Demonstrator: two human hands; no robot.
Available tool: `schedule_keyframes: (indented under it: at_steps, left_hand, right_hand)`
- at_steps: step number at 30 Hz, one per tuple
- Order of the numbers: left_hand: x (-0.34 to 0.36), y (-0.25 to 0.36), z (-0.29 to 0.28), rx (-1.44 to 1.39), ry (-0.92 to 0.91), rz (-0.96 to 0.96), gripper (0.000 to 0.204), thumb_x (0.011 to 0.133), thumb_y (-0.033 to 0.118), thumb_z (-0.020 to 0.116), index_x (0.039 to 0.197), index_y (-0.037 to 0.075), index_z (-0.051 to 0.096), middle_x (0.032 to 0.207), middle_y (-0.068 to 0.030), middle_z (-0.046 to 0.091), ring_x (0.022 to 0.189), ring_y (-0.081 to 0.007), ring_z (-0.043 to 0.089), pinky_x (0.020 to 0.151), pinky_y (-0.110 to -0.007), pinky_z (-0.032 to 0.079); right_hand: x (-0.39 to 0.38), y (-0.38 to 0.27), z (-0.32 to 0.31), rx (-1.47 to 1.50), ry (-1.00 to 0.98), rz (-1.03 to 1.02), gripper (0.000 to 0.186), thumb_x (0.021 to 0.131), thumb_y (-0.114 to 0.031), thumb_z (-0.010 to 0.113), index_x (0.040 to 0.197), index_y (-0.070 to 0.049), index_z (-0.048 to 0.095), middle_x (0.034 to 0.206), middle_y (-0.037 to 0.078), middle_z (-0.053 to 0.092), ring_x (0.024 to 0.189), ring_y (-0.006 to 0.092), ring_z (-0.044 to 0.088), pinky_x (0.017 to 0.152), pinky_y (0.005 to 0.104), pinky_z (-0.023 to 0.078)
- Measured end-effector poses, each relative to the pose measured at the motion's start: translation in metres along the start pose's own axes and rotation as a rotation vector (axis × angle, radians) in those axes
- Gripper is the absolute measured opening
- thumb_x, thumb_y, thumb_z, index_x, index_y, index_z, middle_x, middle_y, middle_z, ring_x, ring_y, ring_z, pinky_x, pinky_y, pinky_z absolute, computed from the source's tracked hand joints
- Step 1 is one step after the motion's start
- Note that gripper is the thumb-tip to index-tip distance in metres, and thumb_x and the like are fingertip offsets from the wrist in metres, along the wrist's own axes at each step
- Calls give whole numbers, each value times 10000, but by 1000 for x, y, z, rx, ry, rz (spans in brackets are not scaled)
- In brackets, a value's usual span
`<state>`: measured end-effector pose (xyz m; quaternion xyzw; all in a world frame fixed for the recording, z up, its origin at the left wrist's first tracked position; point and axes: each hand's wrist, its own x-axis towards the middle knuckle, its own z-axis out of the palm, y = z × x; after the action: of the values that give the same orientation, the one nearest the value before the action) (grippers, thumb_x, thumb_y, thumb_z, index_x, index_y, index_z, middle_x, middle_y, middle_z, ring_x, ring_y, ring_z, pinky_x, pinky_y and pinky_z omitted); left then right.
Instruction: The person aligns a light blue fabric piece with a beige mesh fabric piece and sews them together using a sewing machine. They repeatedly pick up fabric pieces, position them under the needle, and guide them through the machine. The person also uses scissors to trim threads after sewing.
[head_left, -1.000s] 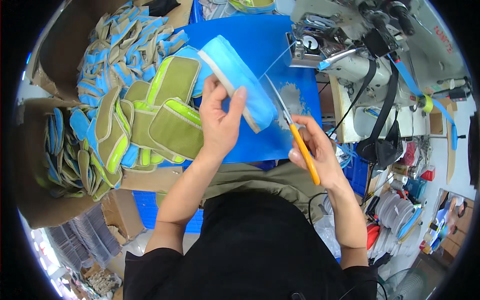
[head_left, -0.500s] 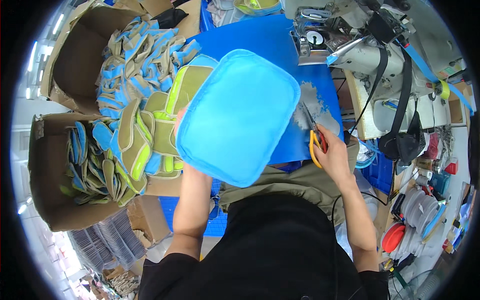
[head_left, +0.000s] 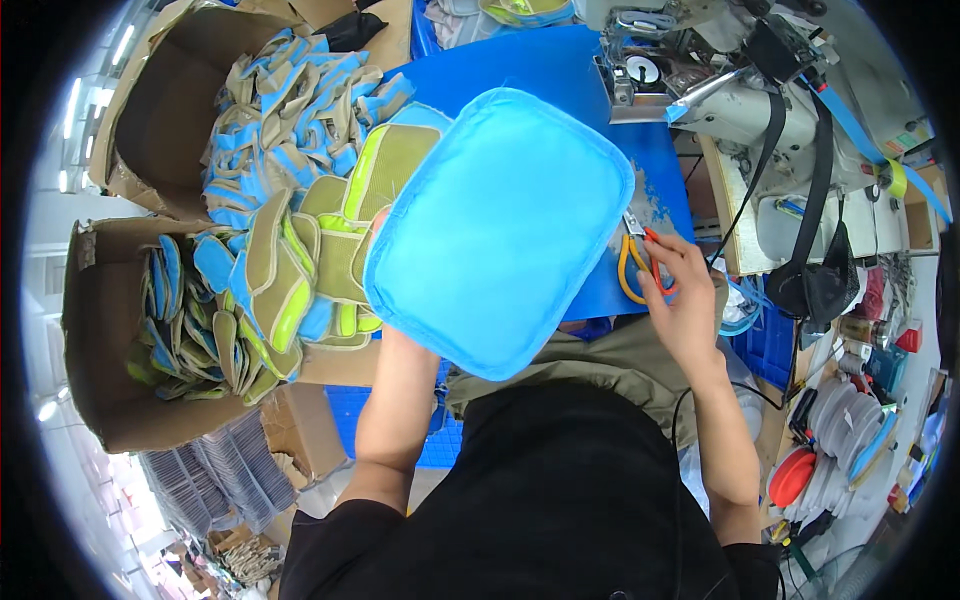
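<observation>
Blue pad [head_left: 500, 235], a broad rectangle of smooth, plain cloth with rounded corners and a puckered rim, is held up over the blue table [head_left: 530, 62] in front of you, its flat face toward the camera. Your left hand [head_left: 379, 222] grips it from behind; a little of the fingers shows at the left edge, and the cloth hides the rest. Your right hand [head_left: 685, 300], well apart from the left, is closed around the scissors [head_left: 634, 231], which have smooth looped handles, one yellow and one orange-red. Their steel blades point to the pad's right edge; whether they touch it, you cannot tell from this angle.

To your left, olive mesh pads [head_left: 275, 265] with pale piping and bright green bands spill from a brown cardboard box [head_left: 100, 345]. Beyond them, strips [head_left: 290, 135] of blue and beige cloth lie in a limp, tangled heap beside a second carton [head_left: 155, 95].

To your right stands a sewing machine [head_left: 745, 125] of metal and pale enamel, with black straps [head_left: 820, 190] hanging before it. A small coloured label [head_left: 912, 150] marks its body, the print too small to read. Olive cloth [head_left: 590, 365] lies creased across your lap.
</observation>
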<state>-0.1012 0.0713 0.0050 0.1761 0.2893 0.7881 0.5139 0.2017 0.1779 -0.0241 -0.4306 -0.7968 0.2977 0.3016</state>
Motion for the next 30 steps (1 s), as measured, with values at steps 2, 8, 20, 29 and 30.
schedule_keyframes:
  at_steps: [2, 8, 20, 29, 30]
  left_hand:
    - [2, 4, 13, -153, 66, -161, 363, 1041, 231, 525, 1323, 10, 583, 1338, -139, 620, 1190, -263, 638, 999, -444, 548]
    - [-29, -44, 78, 683, -21, 154, 272, 1006, 152, 574, 1181, -25, 684, 1489, -218, 510, 1289, -319, 578, 1074, -416, 446]
    - [-1, -24, 57, 1486, -82, 814, 446, 760, -81, 697, 1190, 31, 730, 1240, -175, 654, 1112, -314, 648, 980, -394, 514]
    - [-35, -52, 39, 1018, -60, 128, 279, 935, -29, 638, 1186, 18, 751, 1083, -85, 708, 972, -172, 658, 825, -296, 524]
    - [-48, -56, 31, 834, -38, -106, 249, 980, -4, 621, 1195, 11, 746, 1097, -78, 714, 983, -153, 657, 835, -290, 523]
  right_hand:
    - [2, -22, -13, 112, 32, -2, 413, 841, -65, 773, 1242, -25, 683, 1299, 192, 621, 1169, 376, 629, 984, 414, 514]
    - [15, -118, -23, 303, 37, -189, 568, 727, -51, 810, 1273, -28, 656, 1282, 191, 642, 1191, 370, 632, 986, 407, 524]
    - [-3, -69, -26, 391, 80, -47, 454, 686, 95, 514, 1086, 20, 716, 934, 138, 675, 840, 230, 646, 779, 317, 505]
    - [-2, -52, -20, 261, 132, 7, 271, 832, -168, 855, 753, 17, 674, 742, 62, 578, 702, 154, 535, 648, 301, 425]
    - [-3, -47, -21, 271, 99, 78, 302, 858, -168, 839, 717, 24, 655, 712, 54, 553, 680, 135, 509, 625, 295, 402]
